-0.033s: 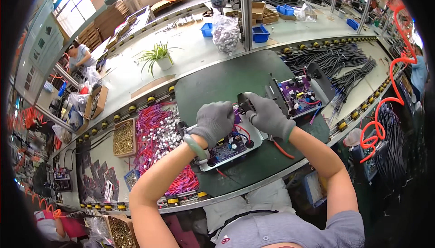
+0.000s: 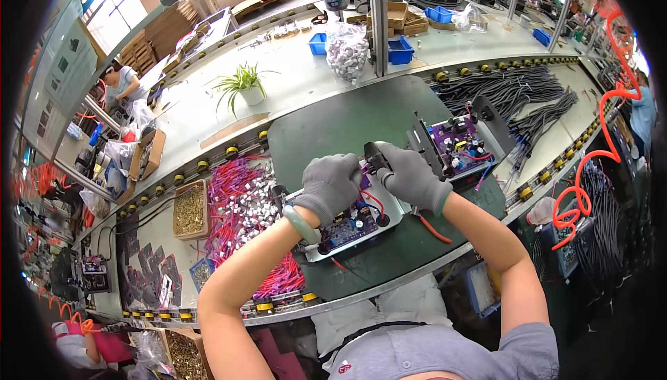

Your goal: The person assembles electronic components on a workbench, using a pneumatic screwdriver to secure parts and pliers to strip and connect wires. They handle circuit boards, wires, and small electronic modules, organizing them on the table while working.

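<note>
In front of me on the green mat [image 2: 347, 130] lies a metal housing [image 2: 393, 215] with a purple circuit board [image 2: 340, 233] and red and blue wires in it. My left hand [image 2: 332, 189], in a grey glove, is closed over the board's far side; what its fingers hold is hidden. My right hand [image 2: 415, 180], also gloved, is closed around a black block-shaped part [image 2: 376, 157] at the housing's far edge. Just right of the housing lie pliers with a red handle [image 2: 436, 230]. A second housing with a purple board [image 2: 455, 145] stands beyond my right hand.
Red-purple wires with white connectors [image 2: 240, 203] are heaped to the left, beside a box of brass-coloured small parts [image 2: 191, 211]. Black cables [image 2: 514, 92] lie at the far right. A potted plant [image 2: 251, 94] stands behind the mat. An orange coiled hose [image 2: 582, 203] hangs at right.
</note>
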The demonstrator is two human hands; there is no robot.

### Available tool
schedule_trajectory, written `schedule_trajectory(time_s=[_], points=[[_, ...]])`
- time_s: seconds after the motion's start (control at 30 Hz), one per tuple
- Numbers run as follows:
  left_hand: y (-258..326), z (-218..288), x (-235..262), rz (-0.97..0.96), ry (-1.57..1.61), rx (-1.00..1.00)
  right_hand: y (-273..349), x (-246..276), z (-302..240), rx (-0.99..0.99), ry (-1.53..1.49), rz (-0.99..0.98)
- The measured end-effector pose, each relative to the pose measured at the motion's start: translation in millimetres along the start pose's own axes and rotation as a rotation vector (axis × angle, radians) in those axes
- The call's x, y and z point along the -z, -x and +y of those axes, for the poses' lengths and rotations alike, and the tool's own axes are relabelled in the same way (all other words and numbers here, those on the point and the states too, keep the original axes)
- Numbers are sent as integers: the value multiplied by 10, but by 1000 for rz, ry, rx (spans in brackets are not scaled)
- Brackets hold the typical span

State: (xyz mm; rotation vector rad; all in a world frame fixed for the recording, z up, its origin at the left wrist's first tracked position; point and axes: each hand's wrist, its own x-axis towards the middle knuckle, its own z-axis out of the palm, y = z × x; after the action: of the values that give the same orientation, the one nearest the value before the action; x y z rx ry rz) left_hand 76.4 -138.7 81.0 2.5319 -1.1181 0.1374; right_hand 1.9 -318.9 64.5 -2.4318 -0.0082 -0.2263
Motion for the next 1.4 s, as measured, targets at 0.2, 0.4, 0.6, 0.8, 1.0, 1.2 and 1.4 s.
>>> schedule_trajectory(time_s=[0.2, 0.4, 0.6, 0.8, 1.0, 1.2, 1.4], points=[[11, -30, -47, 51, -142, -179, -55, 0, 73, 3, -5, -72], [36, -79, -15, 37, -117, -195, -38, 3, 67, 42, -6, -40], [15, -112, 2, -16, -34, -186, -35, 67, 33, 42, -20, -91], [-17, -114, -100, 25, 8, -148, -50, 34, 38, 30, 9, -91], [-13, -87, -109, 69, -24, -174, -45, 40, 68, 62, -5, -91], [-24, -21, -89, 77, -61, -191, -45, 33, 21, 74, 41, -76], [-74, 89, -148, -31, -336, -221, -52, 3, -81, -62, 211, -167]])
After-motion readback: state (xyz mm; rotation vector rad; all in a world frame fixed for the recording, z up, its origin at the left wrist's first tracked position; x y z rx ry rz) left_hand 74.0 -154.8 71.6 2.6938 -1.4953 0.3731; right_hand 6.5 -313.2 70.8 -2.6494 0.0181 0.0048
